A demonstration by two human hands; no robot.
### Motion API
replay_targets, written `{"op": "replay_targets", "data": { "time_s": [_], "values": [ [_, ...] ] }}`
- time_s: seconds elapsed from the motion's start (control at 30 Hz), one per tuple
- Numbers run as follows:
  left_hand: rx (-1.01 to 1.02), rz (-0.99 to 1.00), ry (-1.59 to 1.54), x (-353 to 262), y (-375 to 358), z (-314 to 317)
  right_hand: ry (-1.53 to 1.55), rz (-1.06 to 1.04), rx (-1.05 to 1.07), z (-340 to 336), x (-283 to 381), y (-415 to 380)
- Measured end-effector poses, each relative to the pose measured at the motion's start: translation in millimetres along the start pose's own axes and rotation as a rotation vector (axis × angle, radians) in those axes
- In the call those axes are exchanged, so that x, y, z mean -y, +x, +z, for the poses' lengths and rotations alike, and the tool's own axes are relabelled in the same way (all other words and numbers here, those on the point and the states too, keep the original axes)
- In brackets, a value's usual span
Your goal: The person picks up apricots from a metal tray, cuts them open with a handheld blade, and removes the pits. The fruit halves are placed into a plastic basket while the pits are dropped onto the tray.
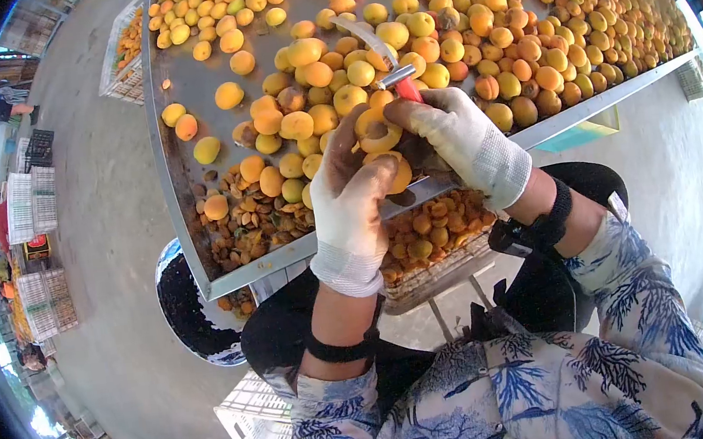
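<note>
My left hand (pixel 352 211), in a white knit glove, is closed around a cut apricot (pixel 378 136) that is opened into two halves above the table's front edge. My right hand (pixel 468 137), gloved the same way, grips a folding knife (pixel 410 90) with a red handle. Its curved blade points up and away over the fruit. The right fingertips also touch the split apricot. Loose apricot pits (pixel 256 217) lie in a heap to the left of my left hand. Part of the apricot is hidden by my fingers.
Whole apricots (pixel 512 28) cover much of the metal table (pixel 176 179), which has a raised rim. Beneath its front edge sits a crate of apricot halves (pixel 423 237). A round basin (pixel 178 309) with dark contents and a white crate (pixel 257 421) stand on the floor, left.
</note>
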State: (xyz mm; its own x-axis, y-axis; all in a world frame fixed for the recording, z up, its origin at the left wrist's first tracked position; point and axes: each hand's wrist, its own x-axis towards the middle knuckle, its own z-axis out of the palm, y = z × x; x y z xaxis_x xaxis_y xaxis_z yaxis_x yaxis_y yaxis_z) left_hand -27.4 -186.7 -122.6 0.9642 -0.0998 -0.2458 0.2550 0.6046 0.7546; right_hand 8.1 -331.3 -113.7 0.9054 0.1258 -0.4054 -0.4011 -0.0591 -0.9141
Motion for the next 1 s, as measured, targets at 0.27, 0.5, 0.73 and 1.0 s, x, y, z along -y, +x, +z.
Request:
{"op": "replay_targets", "data": {
  "time_s": [0.27, 0.5, 0.73, 1.0],
  "values": [
    [-0.042, 0.079, 0.225, -3.0, -1.3, -5.8, 0.21, -0.269, -0.182, -11.0, 13.1, 7.5],
    [0.096, 0.039, 0.327, 3.1, -7.2, -0.1, 0.634, -0.544, 0.046, -6.2, 28.0, -5.4],
    [0.0, -0.095, 0.159, 4.0, -7.0, 3.7, 0.403, -0.715, 0.056, 2.2, 12.7, 2.1],
    [-0.018, -0.042, 0.16, 4.0, -6.1, 9.6, 0.499, -0.69, -0.068, 16.7, 19.9, 3.7]
  ]
}}
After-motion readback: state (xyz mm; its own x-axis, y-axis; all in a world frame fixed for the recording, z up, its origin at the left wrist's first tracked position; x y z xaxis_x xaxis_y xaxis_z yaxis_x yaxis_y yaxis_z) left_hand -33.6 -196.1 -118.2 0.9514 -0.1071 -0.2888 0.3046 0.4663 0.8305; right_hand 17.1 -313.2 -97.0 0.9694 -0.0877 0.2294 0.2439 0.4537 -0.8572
